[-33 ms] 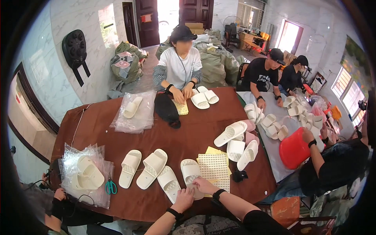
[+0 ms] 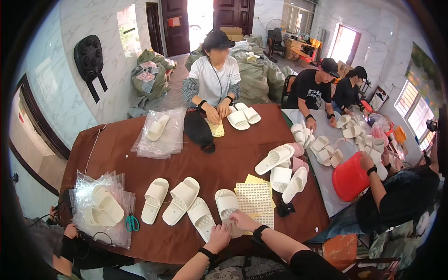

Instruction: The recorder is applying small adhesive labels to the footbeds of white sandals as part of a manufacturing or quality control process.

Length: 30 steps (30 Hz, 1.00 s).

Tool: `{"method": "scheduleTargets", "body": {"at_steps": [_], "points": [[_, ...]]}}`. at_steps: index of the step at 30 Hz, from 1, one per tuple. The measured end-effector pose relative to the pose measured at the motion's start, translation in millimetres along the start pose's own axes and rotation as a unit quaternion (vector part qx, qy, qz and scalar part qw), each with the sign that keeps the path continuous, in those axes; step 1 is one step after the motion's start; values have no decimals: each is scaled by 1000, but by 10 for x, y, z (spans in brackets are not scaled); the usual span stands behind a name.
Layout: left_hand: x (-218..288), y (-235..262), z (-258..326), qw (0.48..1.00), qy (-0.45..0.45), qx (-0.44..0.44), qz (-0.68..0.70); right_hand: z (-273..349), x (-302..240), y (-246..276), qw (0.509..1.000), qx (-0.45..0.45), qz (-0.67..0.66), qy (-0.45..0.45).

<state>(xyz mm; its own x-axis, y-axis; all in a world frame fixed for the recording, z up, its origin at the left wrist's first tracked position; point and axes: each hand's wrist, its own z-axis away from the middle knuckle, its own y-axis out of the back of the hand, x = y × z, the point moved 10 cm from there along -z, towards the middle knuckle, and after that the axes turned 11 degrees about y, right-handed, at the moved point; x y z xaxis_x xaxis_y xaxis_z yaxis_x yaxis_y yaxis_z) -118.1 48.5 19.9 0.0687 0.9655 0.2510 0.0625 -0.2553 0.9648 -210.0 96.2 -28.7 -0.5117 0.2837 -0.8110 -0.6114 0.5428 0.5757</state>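
Observation:
A cream slipper (image 2: pixel 227 200) lies on the brown-covered table, toe away from me. My left hand (image 2: pixel 218 239) and my right hand (image 2: pixel 244 220) meet over its heel half, fingers bent and fingertips pressed close together on the footbed. Whatever is between the fingertips is too small or hidden to make out. Another slipper (image 2: pixel 200 217) lies close on the left, partly behind my left hand. Further left are two more slippers, one (image 2: pixel 182 200) beside the other (image 2: pixel 155 200). Right of the worked slipper lie yellow-backed sheets of small labels (image 2: pixel 254 198).
Loose slippers (image 2: pixel 281 179) pile up at the right, near a small black object (image 2: pixel 285 209). Teal scissors (image 2: pixel 132 223) and clear bags (image 2: pixel 84 210) are at left. Across the table a person (image 2: pixel 215 74) handles a label sheet. Another person holds a red tub (image 2: pixel 349 176).

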Motion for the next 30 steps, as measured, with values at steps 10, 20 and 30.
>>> {"method": "scheduleTargets", "body": {"at_steps": [10,20,30], "points": [[-29,57,56,999,2,48,0,-33,53,-40,1000,-17,13,9],[-59,4,80,999,20,10,40,-24,111,-62,1000,-30,6,3],[-906,475,337,941,203,88,255,-198,-113,122,979,-193,-61,-26]]}}
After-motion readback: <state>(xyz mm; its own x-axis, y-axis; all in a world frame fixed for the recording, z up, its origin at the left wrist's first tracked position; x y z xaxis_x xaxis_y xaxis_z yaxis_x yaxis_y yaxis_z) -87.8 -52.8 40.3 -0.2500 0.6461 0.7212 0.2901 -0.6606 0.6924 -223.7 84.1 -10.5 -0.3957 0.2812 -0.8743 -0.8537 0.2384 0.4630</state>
